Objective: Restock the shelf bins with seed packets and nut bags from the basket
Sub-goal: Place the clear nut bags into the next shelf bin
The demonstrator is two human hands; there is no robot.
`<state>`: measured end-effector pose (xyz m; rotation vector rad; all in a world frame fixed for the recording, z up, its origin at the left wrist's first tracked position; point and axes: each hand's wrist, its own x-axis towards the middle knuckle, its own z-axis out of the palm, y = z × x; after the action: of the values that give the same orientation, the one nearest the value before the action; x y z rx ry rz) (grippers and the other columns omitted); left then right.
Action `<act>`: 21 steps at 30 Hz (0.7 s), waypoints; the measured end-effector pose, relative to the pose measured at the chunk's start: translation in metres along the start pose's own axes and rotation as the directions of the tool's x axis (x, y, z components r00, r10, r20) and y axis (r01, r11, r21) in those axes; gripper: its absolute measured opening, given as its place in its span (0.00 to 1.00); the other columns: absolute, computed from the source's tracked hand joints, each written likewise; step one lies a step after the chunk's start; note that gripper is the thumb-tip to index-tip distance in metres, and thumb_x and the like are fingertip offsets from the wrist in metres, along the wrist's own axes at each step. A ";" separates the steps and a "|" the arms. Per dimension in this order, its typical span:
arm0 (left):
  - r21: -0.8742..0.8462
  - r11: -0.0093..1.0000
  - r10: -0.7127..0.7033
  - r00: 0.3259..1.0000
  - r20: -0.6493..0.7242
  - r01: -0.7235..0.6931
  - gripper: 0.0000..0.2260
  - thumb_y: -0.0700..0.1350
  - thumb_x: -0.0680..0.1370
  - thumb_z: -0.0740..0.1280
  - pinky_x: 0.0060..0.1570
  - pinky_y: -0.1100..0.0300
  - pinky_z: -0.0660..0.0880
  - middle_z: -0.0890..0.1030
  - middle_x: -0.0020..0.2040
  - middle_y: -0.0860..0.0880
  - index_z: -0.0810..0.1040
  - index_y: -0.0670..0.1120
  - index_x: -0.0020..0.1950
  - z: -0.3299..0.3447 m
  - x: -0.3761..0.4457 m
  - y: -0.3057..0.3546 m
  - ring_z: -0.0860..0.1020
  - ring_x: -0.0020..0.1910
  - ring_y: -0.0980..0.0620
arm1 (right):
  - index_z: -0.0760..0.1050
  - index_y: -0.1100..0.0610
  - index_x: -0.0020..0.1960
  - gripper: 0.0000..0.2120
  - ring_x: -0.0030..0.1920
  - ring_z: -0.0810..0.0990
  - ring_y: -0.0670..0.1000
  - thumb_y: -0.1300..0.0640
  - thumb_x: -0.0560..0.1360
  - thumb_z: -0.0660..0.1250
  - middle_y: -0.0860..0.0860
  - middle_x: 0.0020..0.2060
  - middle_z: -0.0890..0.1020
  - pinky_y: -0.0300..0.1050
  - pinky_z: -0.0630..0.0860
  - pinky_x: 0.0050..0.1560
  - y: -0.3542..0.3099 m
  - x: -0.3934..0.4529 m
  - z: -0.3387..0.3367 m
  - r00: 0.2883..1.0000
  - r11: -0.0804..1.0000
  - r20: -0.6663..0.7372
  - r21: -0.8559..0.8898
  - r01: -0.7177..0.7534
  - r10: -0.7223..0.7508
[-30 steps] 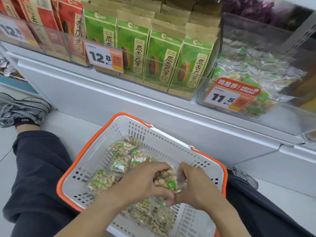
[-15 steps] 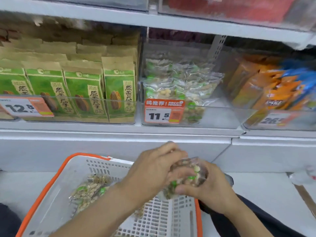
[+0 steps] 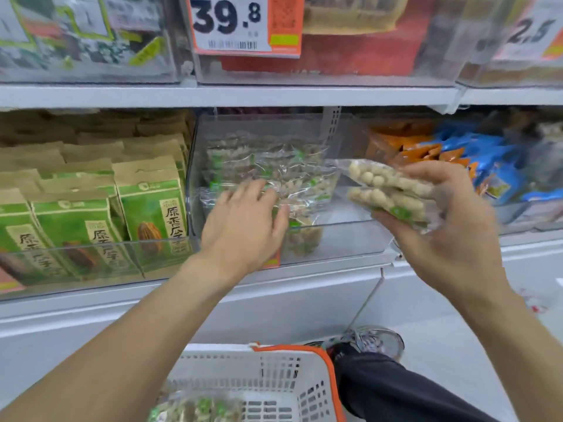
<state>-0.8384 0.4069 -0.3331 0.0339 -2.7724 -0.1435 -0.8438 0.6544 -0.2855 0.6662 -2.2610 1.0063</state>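
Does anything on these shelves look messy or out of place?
Slightly. The clear nut bags in the transparent middle bin lie in a loose, slumped heap, unlike the green-and-brown paper seed packets standing in neat rows beside them. Nothing looks spilled or torn.

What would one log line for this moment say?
step: restocking nut bin | left hand: flat on bags in clear bin | right hand: holds nut bags beside bin | basket: bags left

Both hands have risen from the basket [image 3: 292, 376]: the left hand [image 3: 243, 220] now presses bin bags [image 3: 274, 175], and nut bags [image 3: 393, 190] sit between the right hand [image 3: 447, 226] fingers.
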 end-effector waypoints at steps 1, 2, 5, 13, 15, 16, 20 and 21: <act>0.022 1.000 0.009 1.000 -0.010 -0.009 0.23 0.57 0.80 0.50 0.65 0.49 0.68 0.76 0.67 0.46 0.78 0.48 0.62 0.001 -0.002 0.001 0.72 0.68 0.45 | 0.73 0.55 0.59 0.24 0.52 0.77 0.43 0.56 0.68 0.79 0.42 0.51 0.77 0.32 0.72 0.53 0.004 0.014 0.000 0.997 0.995 0.069 -0.090 0.037 -0.031; 0.038 0.999 0.012 1.000 -0.016 -0.011 0.23 0.57 0.80 0.50 0.66 0.49 0.68 0.75 0.68 0.45 0.78 0.48 0.62 0.002 -0.003 0.002 0.72 0.69 0.45 | 0.73 0.54 0.59 0.24 0.52 0.78 0.49 0.55 0.68 0.80 0.46 0.52 0.78 0.40 0.75 0.54 0.007 0.028 0.001 0.988 0.980 0.148 -0.188 0.073 -0.045; 0.059 0.998 -0.011 0.999 -0.033 0.013 0.22 0.57 0.81 0.49 0.66 0.48 0.68 0.75 0.68 0.45 0.78 0.48 0.61 0.004 -0.005 0.003 0.72 0.69 0.45 | 0.73 0.50 0.61 0.25 0.53 0.77 0.58 0.52 0.67 0.79 0.51 0.52 0.77 0.54 0.77 0.51 0.018 0.065 0.014 0.900 0.865 0.434 -0.466 0.187 0.040; 0.075 0.997 -0.025 1.000 -0.013 0.026 0.23 0.57 0.81 0.48 0.69 0.48 0.66 0.74 0.70 0.45 0.77 0.48 0.64 0.004 -0.008 0.005 0.72 0.69 0.45 | 0.80 0.55 0.58 0.29 0.54 0.81 0.54 0.52 0.60 0.84 0.51 0.51 0.83 0.40 0.70 0.48 0.058 0.098 0.084 0.778 0.930 0.601 -0.362 0.060 0.184; 0.072 0.997 -0.028 0.999 -0.016 0.029 0.23 0.57 0.81 0.49 0.69 0.48 0.67 0.75 0.69 0.45 0.78 0.48 0.62 0.004 -0.008 0.005 0.73 0.68 0.45 | 0.79 0.53 0.59 0.29 0.57 0.78 0.52 0.50 0.61 0.84 0.51 0.55 0.81 0.39 0.69 0.51 0.064 0.098 0.087 0.803 0.957 0.560 -0.288 -0.045 0.206; 0.071 0.997 -0.030 0.999 -0.018 0.032 0.23 0.57 0.81 0.50 0.68 0.49 0.67 0.76 0.68 0.45 0.78 0.48 0.62 0.004 -0.008 0.005 0.74 0.67 0.45 | 0.78 0.52 0.59 0.30 0.58 0.77 0.51 0.50 0.61 0.84 0.51 0.56 0.81 0.39 0.68 0.52 0.067 0.097 0.088 0.812 0.960 0.538 -0.266 -0.091 0.226; 0.073 0.997 -0.030 0.999 -0.020 0.031 0.22 0.56 0.80 0.51 0.66 0.49 0.68 0.77 0.67 0.45 0.79 0.48 0.60 0.004 -0.009 0.005 0.76 0.64 0.45 | 0.71 0.53 0.67 0.36 0.56 0.73 0.54 0.50 0.64 0.83 0.58 0.61 0.75 0.39 0.65 0.53 0.076 0.091 0.094 0.826 0.932 0.457 -0.294 -0.210 0.330; 0.072 0.997 -0.028 0.999 -0.023 0.030 0.22 0.56 0.81 0.51 0.66 0.49 0.69 0.77 0.66 0.45 0.79 0.48 0.60 0.004 -0.009 0.005 0.76 0.63 0.45 | 0.66 0.54 0.71 0.41 0.57 0.73 0.55 0.51 0.65 0.82 0.59 0.63 0.73 0.40 0.66 0.53 0.077 0.091 0.097 0.810 0.919 0.458 -0.310 -0.242 0.367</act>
<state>-0.8317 0.4128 -0.3395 0.0934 -2.7547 -0.0496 -0.9865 0.6060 -0.3163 0.5089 -2.9797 0.7300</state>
